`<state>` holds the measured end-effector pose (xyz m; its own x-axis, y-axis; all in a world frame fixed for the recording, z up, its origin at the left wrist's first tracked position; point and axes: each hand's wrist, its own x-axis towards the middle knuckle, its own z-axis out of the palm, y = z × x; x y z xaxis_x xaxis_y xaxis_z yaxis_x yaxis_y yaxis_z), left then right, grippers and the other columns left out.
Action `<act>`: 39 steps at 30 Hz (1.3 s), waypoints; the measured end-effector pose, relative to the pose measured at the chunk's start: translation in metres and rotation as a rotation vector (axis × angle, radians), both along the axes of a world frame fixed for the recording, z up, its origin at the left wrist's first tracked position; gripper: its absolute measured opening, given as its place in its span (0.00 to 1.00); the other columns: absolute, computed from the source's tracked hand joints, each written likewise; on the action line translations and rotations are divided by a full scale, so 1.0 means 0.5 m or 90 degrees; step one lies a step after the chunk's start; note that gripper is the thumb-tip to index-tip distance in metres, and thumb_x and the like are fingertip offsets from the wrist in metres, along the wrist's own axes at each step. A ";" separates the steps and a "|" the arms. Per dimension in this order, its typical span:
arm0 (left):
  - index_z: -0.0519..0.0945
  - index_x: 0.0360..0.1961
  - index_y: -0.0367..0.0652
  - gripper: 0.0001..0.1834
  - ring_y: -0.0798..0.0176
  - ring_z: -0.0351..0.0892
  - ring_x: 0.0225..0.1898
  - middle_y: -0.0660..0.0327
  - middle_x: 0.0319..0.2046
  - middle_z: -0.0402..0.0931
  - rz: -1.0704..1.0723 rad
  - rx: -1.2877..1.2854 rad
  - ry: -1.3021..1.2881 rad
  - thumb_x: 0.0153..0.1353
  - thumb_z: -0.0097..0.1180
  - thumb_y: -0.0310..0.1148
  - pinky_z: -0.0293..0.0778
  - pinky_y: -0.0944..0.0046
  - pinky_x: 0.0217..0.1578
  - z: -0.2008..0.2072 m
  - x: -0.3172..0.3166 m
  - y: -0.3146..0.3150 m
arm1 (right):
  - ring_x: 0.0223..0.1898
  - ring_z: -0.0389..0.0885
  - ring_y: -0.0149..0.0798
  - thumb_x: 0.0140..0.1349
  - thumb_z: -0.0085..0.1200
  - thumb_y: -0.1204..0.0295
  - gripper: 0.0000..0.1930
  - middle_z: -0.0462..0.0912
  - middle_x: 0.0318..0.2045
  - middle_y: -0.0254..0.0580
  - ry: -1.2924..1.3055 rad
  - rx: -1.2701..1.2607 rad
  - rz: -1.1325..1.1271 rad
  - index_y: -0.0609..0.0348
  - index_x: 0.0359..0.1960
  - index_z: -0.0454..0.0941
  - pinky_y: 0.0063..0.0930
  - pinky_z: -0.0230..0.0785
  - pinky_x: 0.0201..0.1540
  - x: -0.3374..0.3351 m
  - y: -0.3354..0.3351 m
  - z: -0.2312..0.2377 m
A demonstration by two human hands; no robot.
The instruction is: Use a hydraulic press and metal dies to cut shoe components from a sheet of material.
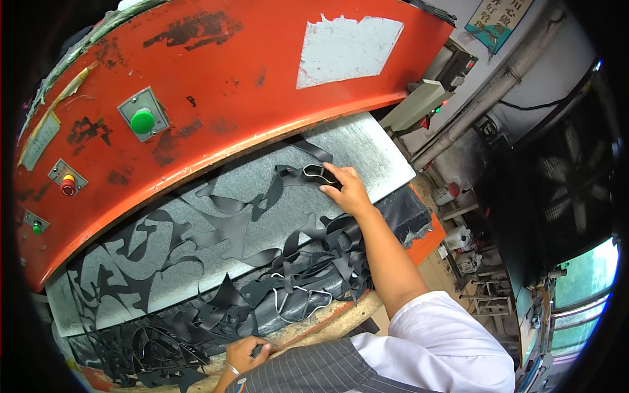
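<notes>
My right hand (348,191) reaches over the grey cutting board (288,209), its thumb and fingers closed on a curved metal cutting die (319,171) with a pale, shiny edge. Under and beside the die lies a black sheet of leather-like material (229,234), cut into strips and ragged webs. Close to my body, my left hand (246,354) is curled at the front edge, a small dark piece showing between its thumb and fingers. What that piece is cannot be made out. Another thin metal-edged loop (300,306) rests among the black scraps (170,344).
The red press beam (242,78) spans above the board, with a green push button (142,121) and a red emergency knob (68,185). A dark fan (567,177) stands at the right. Shelves with containers (458,237) are beyond the machine's right end.
</notes>
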<state>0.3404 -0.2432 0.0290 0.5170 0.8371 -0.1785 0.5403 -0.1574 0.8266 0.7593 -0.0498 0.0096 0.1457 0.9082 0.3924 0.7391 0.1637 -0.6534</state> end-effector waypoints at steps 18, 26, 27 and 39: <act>0.72 0.26 0.40 0.22 0.70 0.68 0.26 0.63 0.22 0.69 0.886 0.465 -0.235 0.69 0.48 0.48 0.63 0.67 0.31 0.179 -0.481 0.320 | 0.40 0.80 0.43 0.55 0.64 0.58 0.26 0.82 0.36 0.45 0.064 0.110 0.196 0.58 0.53 0.75 0.36 0.71 0.45 -0.280 -0.048 0.250; 0.74 0.29 0.41 0.20 0.74 0.63 0.23 0.70 0.20 0.66 0.820 0.650 -0.025 0.68 0.50 0.48 0.59 0.68 0.24 0.286 -0.526 0.379 | 0.20 0.77 0.43 0.58 0.61 0.66 0.17 0.75 0.18 0.41 0.131 0.243 0.200 0.59 0.40 0.67 0.34 0.69 0.25 -0.426 0.011 0.360; 0.73 0.28 0.42 0.19 0.75 0.61 0.21 0.70 0.18 0.63 0.790 0.542 -0.100 0.68 0.50 0.47 0.57 0.68 0.23 0.289 -0.533 0.358 | 0.20 0.77 0.43 0.58 0.62 0.65 0.18 0.75 0.18 0.42 0.152 0.234 0.204 0.60 0.40 0.66 0.34 0.69 0.24 -0.425 -0.014 0.345; 0.78 0.27 0.41 0.13 0.46 0.78 0.32 0.52 0.29 0.79 0.090 0.208 -0.028 0.60 0.57 0.41 0.73 0.53 0.34 0.049 -0.004 -0.028 | 0.47 0.73 0.48 0.47 0.66 0.58 0.21 0.76 0.40 0.46 -0.209 -0.172 0.487 0.61 0.35 0.76 0.39 0.70 0.47 -0.385 -0.417 0.086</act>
